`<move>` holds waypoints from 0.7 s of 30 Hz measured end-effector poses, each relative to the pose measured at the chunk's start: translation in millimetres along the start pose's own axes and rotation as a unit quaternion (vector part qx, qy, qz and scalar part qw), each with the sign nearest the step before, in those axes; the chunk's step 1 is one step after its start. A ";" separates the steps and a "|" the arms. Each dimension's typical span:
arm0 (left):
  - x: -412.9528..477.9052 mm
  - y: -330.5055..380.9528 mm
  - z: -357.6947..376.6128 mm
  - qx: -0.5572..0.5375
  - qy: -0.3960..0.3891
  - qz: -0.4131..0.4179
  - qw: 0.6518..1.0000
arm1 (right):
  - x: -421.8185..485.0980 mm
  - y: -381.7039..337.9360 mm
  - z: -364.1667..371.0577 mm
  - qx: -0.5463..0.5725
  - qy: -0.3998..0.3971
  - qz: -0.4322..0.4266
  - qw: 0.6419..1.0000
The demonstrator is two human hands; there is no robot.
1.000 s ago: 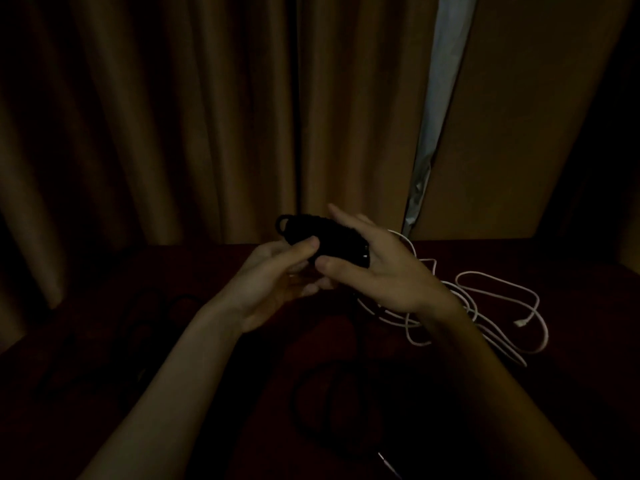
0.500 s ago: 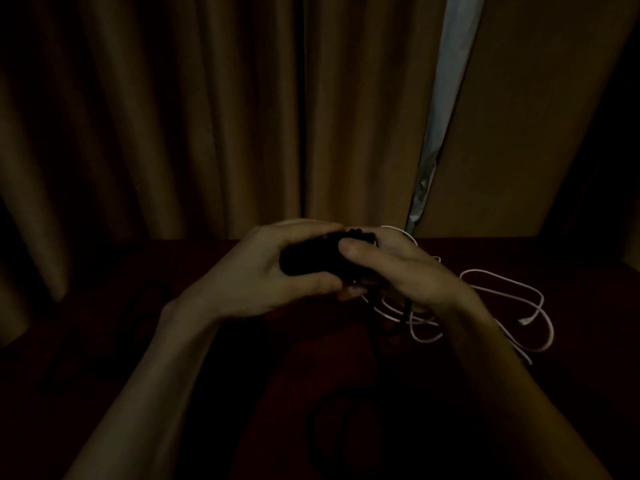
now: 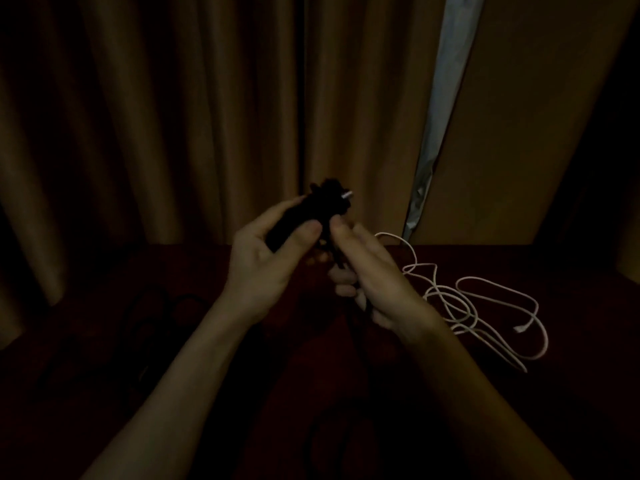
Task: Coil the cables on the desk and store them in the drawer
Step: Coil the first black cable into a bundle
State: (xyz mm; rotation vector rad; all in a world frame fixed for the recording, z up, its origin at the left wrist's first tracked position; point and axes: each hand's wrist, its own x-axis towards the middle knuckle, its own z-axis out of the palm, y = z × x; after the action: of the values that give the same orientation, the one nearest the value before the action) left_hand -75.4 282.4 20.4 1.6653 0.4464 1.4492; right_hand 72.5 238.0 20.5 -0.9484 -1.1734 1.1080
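Dimly lit domestic room. Full-length pleated curtains [image 3: 207, 116] are hung directly behind the dark red desk [image 3: 571, 306]. Behind the desk's right half, a strip of daylight [image 3: 446, 98] is admitted beside a plain brown panel [image 3: 536, 116].

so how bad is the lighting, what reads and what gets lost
Head view: very dim, warm brown cast; the white cable reads clearly on the dark desk; the black cable held by the left hand and right hand is nearly a silhouette, only its metal tip catching light; other dark cables at left barely separate from shadow; the pale strip beside the curtains is brightest.
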 end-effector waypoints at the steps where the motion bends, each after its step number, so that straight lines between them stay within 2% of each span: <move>1: 0.5 1.6 1.1 -0.030 0.018 -0.007 0.999 | 0.9 1.7 2.6 -0.027 0.008 -0.013 1.000; 3: 0.9 1.7 2.4 -0.002 0.050 0.005 0.999 | 0.3 -0.6 6.7 -0.056 0.002 -0.019 0.998; 5: -0.6 -1.9 2.9 0.087 0.068 0.032 0.993 | -3.0 -6.7 9.3 -0.088 -0.028 -0.029 0.995; 7: -1.9 -7.0 3.2 0.168 0.059 0.075 0.981 | -7.1 -12.6 11.3 -0.113 -0.021 -0.037 0.993; 10: -3.1 -19.5 2.6 0.321 0.020 0.217 0.922 | -8.6 -13.5 12.3 -0.116 0.016 -0.059 0.991; 11: -2.5 -21.2 0.7 0.338 0.011 0.228 0.913 | -8.2 -12.8 12.3 -0.119 0.023 -0.063 0.991; 12: -1.6 -19.7 -2.0 0.332 0.002 0.208 0.920 | -8.4 -13.9 12.4 -0.122 0.029 -0.063 0.990; 14: 0.0 -12.0 -7.4 0.256 -0.032 0.107 0.960 | -6.7 -16.3 6.3 -0.132 0.032 -0.061 0.989; 16: 2.1 -1.3 -8.2 0.066 -0.068 -0.042 0.995 | -6.4 -20.2 -2.0 -0.154 0.016 -0.066 0.986; 18: 2.3 6.5 -5.9 -0.107 -0.090 -0.193 0.971 | -6.3 -22.3 -8.8 -0.172 -0.017 -0.078 0.982; 19: 1.5 10.0 -3.2 -0.129 -0.112 -0.245 0.954 | -6.8 -22.6 -11.2 -0.183 -0.034 -0.083 0.979; 21: -1.2 11.2 0.6 -0.128 -0.151 -0.288 0.937 | -7.3 -22.2 -12.9 -0.189 -0.068 -0.085 0.976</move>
State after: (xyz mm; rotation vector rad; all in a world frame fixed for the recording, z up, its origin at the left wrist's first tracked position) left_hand -78.1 274.9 28.4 1.3603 0.4952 0.7665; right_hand 88.4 226.2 38.3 -1.0490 -1.5851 0.8353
